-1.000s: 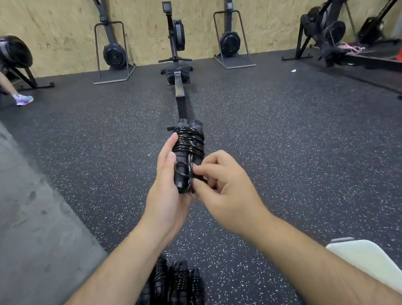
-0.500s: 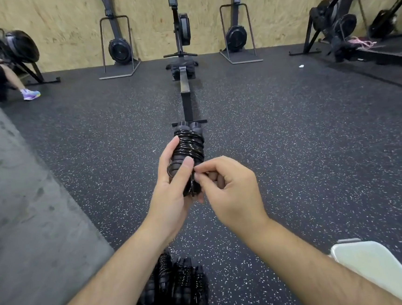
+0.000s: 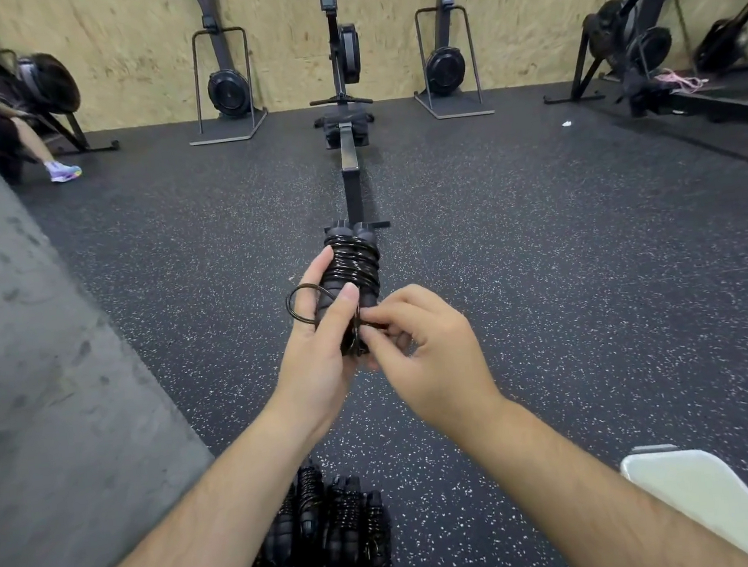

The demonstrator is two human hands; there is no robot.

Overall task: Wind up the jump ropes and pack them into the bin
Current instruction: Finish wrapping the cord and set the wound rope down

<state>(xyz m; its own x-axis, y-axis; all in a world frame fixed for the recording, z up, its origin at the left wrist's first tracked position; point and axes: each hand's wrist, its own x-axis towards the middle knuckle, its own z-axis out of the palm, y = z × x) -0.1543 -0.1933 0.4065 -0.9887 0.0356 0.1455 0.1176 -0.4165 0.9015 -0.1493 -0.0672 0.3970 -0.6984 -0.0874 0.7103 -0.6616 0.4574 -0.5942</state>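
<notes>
1. The dark speckled rubber floor [image 3: 546,313] spreads beneath and beyond both hands.
2. A plywood wall [image 3: 117,57] stands far ahead of the hands, with exercise machines lined up along its foot.
3. A grey slab [image 3: 34,403] slopes along the far side of the left forearm.
4. A rowing machine [image 3: 345,118] lies straight ahead of the hands, its rail pointing back toward them.
5. A white, flat-topped object [image 3: 708,507] sits beside the right forearm, cut off by the frame edge; what it is cannot be told.
6. A cluster of wound ropes [image 3: 334,526] lies on the floor below the left forearm, side by side and touching.
7. The left hand [image 3: 319,356] grips the lower part of the jump rope [image 3: 354,262], fingers curled behind it and thumb pressed across the front.
8. The right hand [image 3: 432,350], just beside the left, pinches the cord at the bundle's near end with curled fingers.
9. The jump rope is held above the floor between the two hands, its black cord coiled round the paired handles.
10. A loose loop of cord [image 3: 295,306] sticks out past the left fingers.
</notes>
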